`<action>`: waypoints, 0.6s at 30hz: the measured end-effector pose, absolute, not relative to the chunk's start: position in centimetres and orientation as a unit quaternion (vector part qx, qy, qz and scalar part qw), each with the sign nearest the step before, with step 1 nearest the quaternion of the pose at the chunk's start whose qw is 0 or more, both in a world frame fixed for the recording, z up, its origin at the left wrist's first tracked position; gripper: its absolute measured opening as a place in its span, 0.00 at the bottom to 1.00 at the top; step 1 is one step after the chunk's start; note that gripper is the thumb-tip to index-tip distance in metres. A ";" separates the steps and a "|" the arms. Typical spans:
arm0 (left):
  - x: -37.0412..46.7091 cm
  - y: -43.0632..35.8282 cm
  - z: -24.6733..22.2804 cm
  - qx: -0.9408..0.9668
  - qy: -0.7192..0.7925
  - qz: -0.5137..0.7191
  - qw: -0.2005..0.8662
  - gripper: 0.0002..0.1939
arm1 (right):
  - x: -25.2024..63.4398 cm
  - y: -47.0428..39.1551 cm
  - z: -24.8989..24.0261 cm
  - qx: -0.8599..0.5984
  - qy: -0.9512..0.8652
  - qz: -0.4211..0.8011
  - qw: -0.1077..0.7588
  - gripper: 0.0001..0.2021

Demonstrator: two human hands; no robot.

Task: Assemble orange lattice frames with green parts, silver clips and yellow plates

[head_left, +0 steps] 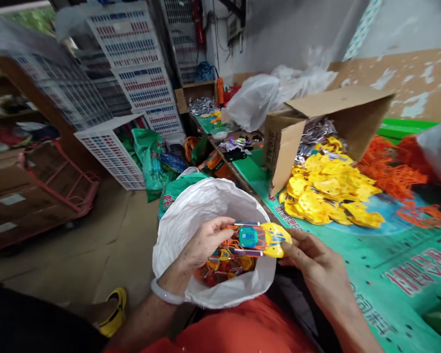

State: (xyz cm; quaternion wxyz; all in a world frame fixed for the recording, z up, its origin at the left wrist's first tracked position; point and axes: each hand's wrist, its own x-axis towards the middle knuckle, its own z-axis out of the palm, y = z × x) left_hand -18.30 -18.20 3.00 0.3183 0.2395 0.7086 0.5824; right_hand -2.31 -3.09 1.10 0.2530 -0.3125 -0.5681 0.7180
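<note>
A toy car [248, 237] with a yellow nose, a teal middle and an orange frame is held level above a white woven sack [180, 215]. My left hand [205, 243] grips its orange end, the thumb and fingers closed on it. At the yellow end, my right hand [314, 257] pinches the tip between thumb and fingers. Inside the sack lie several similar orange and yellow toy parts [224, 269], partly hidden by the toy and my left hand.
On the green-covered table [338, 264], yellow plastic pieces [327, 186] spill from a tipped cardboard box [282, 142]. Orange frames [393, 164] lie to the right. White crates [141, 78] stand stacked at back left, near a red trolley [71, 186].
</note>
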 end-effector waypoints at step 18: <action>-20.2 -17.0 2.3 0.290 0.851 0.436 0.041 0.20 | -9.6 -4.2 -1.7 -0.175 -0.811 0.535 0.160 0.08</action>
